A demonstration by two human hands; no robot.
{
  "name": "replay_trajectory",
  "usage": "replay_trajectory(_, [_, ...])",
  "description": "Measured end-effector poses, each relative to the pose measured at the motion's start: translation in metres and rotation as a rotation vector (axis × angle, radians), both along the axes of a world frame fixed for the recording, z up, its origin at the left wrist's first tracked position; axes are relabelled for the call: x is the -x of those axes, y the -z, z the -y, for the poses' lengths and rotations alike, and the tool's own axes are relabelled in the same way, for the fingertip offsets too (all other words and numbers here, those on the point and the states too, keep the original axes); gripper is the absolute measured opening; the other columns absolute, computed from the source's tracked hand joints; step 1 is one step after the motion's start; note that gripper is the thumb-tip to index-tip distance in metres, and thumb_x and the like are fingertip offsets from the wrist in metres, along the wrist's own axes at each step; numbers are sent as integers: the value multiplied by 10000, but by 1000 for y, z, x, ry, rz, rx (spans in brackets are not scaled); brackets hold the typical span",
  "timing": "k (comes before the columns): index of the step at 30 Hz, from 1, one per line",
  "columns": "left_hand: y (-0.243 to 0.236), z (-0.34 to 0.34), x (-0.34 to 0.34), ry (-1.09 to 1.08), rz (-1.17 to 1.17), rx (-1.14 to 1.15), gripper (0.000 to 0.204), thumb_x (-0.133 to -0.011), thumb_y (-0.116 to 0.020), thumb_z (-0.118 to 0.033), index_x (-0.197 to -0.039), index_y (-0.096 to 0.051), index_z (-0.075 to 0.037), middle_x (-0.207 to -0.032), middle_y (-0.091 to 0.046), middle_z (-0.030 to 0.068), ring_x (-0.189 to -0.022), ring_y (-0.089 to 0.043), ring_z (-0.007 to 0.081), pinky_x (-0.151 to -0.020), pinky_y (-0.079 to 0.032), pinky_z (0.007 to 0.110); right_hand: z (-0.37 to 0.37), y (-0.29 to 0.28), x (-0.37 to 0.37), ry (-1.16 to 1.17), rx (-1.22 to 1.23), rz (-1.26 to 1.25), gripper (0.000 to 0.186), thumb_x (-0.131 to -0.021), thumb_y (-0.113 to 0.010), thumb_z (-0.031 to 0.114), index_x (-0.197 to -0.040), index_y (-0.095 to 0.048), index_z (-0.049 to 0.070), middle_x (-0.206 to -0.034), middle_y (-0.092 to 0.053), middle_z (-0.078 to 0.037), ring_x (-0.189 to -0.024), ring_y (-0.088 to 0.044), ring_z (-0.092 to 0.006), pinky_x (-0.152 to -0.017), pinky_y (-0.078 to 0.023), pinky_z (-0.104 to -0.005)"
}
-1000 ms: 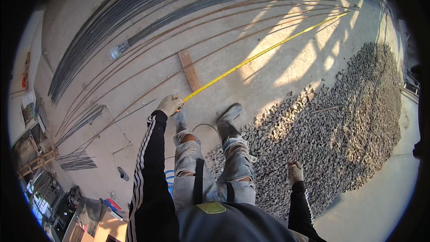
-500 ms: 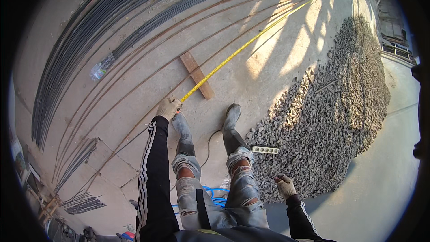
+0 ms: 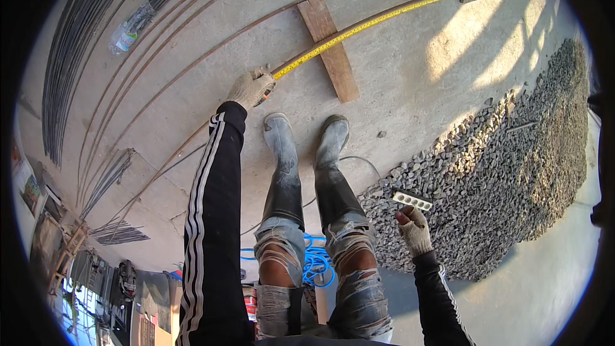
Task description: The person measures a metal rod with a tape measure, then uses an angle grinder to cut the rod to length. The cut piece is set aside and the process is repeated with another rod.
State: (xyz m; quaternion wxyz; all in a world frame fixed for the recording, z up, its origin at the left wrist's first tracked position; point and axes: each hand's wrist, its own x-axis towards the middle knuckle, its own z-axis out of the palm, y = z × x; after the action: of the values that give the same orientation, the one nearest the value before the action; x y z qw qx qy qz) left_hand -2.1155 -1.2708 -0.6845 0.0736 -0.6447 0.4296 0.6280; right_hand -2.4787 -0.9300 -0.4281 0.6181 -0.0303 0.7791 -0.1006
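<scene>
Measurement is the step I read in the head view: left hand (image 3: 251, 87) closed on the tape case, yellow tape measure (image 3: 384, 18) stretched far right along a rebar rod (image 3: 192, 64) over a wooden plank (image 3: 330, 48). Right hand (image 3: 415, 230) hangs loosely curled, empty. Next calls for a steady tape. Concrete floor (image 3: 410, 90); gravel pile (image 3: 512, 179) right.

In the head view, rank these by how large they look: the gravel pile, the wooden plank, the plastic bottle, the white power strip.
1. Gravel pile
2. Wooden plank
3. Plastic bottle
4. White power strip

The fisheye shrinks the bottle near the rim, so the last two are unsure.
</scene>
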Motion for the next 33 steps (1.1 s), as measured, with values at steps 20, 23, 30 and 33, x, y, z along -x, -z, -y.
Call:
replay_trajectory(20, [52, -19, -96, -27, -6, -71, 246, -914, -666, -313, -945, -739, -81, -744, -653, -12, -653, -569, 79, -615, -458, 274, 120, 171, -94, 120, 228, 277, 184, -1021, -521, 75, -1168, -623, 31, -1189, -683, -119, -1042, -696, -227, -879, -579, -370])
replay_trajectory(23, [49, -27, -101, -80, -33, -72, 258, -910, -668, -310, -961, -751, -72, -768, -687, 8, -692, -601, 85, -660, -483, 277, 125, 167, -103, 82, 236, 305, 188, -1017, -518, 67, -1167, -627, 33, -1178, -692, -116, -1027, -701, -213, -874, -581, -358])
replay_trajectory(30, [49, -49, -130, -22, -12, -31, 267, -912, -658, -312, -979, -750, -70, -789, -698, 10, -700, -608, 91, -668, -484, 283, 121, 147, -110, -2, 199, 246, 178, -1016, -516, 64, -1152, -628, 35, -1168, -698, -118, -996, -710, -213, -857, -582, -349])
replay_trajectory(33, [58, -47, -154, -12, -35, -45, 269, -906, -655, -318, -978, -751, -78, -785, -696, 9, -697, -607, 97, -665, -481, 285, 112, 151, -121, 13, 173, 182, 166, -1019, -524, 78, -1146, -625, 41, -1166, -699, -112, -988, -712, -207, -844, -582, -341])
